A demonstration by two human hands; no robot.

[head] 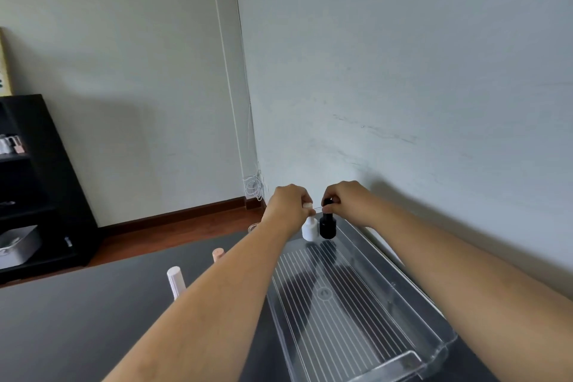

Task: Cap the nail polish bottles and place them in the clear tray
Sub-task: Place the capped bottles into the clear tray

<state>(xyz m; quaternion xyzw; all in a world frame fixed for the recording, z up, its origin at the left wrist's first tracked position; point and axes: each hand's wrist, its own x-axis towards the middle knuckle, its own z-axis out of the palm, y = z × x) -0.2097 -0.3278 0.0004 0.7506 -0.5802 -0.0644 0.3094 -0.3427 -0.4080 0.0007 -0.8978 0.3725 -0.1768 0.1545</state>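
Observation:
A white nail polish bottle (309,230) and a black nail polish bottle (327,226) stand side by side at the far end of the clear ribbed tray (347,304). My left hand (286,200) pinches the white bottle's cap from above. Over the black one, my right hand (344,195) grips its black cap. Both arms reach across the tray. Left of my left forearm, two pale pink capped bottles (176,281) (218,254) stand on the dark table, partly hidden by the arm.
The dark grey table (77,319) runs to the wall on the right. A black shelf unit (37,183) with small bottles and a metal tray stands on the wooden floor at the left. Coiled white cable hangs in the room's corner (254,187).

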